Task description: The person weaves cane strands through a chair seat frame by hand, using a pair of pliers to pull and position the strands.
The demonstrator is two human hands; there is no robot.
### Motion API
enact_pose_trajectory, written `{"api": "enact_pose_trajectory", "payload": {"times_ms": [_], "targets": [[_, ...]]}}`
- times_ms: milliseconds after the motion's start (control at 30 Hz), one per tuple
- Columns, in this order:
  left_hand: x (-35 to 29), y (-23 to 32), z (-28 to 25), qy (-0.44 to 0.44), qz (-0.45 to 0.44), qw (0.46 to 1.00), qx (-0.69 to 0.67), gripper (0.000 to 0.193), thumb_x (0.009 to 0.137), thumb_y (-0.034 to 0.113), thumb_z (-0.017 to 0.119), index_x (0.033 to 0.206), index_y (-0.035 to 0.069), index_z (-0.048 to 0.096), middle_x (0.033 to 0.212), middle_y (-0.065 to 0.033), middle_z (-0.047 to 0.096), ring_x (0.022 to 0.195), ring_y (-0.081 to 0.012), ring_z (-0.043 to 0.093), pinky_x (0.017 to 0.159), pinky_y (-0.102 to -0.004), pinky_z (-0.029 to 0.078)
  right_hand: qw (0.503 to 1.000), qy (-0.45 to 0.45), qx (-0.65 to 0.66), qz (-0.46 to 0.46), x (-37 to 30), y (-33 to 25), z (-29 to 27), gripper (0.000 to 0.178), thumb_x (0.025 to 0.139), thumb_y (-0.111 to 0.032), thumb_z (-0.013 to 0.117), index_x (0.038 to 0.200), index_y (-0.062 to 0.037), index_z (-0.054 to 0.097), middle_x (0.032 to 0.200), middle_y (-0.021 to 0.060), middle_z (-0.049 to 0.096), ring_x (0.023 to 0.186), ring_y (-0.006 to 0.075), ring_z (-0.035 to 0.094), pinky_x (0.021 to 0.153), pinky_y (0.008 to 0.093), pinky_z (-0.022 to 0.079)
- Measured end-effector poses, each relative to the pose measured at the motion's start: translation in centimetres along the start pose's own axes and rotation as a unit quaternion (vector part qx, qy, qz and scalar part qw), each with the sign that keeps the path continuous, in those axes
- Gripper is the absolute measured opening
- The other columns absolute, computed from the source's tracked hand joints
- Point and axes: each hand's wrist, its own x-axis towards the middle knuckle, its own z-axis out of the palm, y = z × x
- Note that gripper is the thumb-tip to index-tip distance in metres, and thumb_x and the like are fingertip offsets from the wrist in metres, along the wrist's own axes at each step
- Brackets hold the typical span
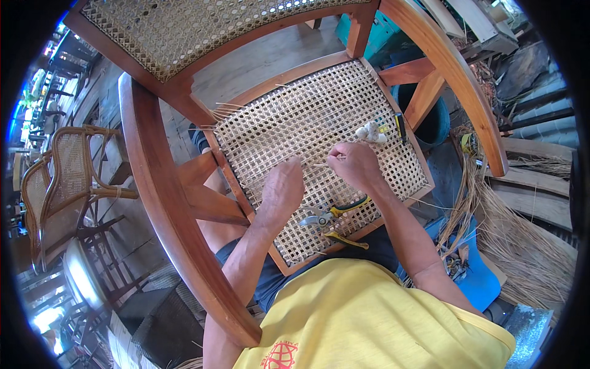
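The woven cane seat (258, 138) of a wooden armchair lies in front of me, with loose strand ends sticking out at its far left corner. Over the middle of the weave, my right hand (355, 165) is closed in a pinch on a thin cane strand (321, 165). Just left of it my left hand (284, 184) is closed above the seat, and whatever its fingers hold is hidden. Pruning shears (337, 211) with yellow-and-black handles rest on the near part of the seat. Beyond my right hand lie a crumpled white wad (370, 132) and a yellow-and-black handled tool (401, 127).
The chair's left armrest (163, 184) and right armrest (461, 67) flank my arms; its cane backrest (184, 31) stands beyond. Long loose cane strands (510, 227) hang at the right, near a blue plastic piece (476, 270) and a dark bucket (430, 117). A rattan chair (74, 178) stands left.
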Motion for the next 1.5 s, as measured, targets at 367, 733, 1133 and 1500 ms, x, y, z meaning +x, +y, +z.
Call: {"api": "enact_pose_trajectory", "payload": {"times_ms": [367, 733, 1133, 1500], "targets": [[-0.3, -1.3, -0.4, -0.001, -0.086, 0.996, -0.026, 0.013, 0.095, 0.015, 0.062, 0.095, 0.001, 0.063, 0.089, -0.0211, 0.071, 0.087, -0.0377, 0.072, 0.074, -0.0479, 0.056, 0.99, 0.019, -0.099, -0.099, 1.3, -0.6, 1.9, 0.02, 0.09, -0.02, 0.06, 0.101, -0.0105, 0.075, 0.086, 0.0094, 0.075, 0.078, 0.0246, 0.072, 0.072, 0.0404, 0.057], [-0.2, -1.3, -1.6, -0.017, -0.087, 0.996, 0.026, 0.012, 0.091, 0.011, 0.064, 0.094, -0.001, 0.064, 0.091, -0.0206, 0.071, 0.088, -0.0376, 0.072, 0.076, -0.0489, 0.057, 0.994, -0.043, -0.092, -0.038, 2.1, -0.9, -0.1, 0.023, 0.091, -0.034, 0.072, 0.101, -0.0145, 0.079, 0.083, 0.0087, 0.076, 0.08, 0.0244, 0.072, 0.077, 0.0415, 0.056], [1.0, 0.9, -3.3, -0.07, -0.1, 0.99, 0.063, 0.016, 0.087, 0.008, 0.064, 0.095, 0.0, 0.075, 0.096, -0.0203, 0.075, 0.094, -0.0358, 0.074, 0.079, -0.0456, 0.06, 0.991, -0.012, -0.095, -0.089, 1.8, -0.7, -0.4, 0.023, 0.095, -0.027, 0.064, 0.09, -0.007, 0.073, 0.083, 0.0136, 0.073, 0.077, 0.0306, 0.071, 0.076, 0.0448, 0.055], [1.2, -0.7, 0.0, -0.012, -0.059, 0.998, -0.026, 0.02, 0.096, 0.018, 0.063, 0.093, -0.001, 0.069, 0.083, -0.0235, 0.069, 0.084, -0.0427, 0.069, 0.078, -0.051, 0.053, 0.999, -0.018, -0.009, -0.05, 1.7, 0.5, 2.3, 0.025, 0.093, -0.029, 0.064, 0.094, -0.0061, 0.074, 0.081, 0.0132, 0.074, 0.076, 0.0296, 0.072, 0.075, 0.0428, 0.056]]}}
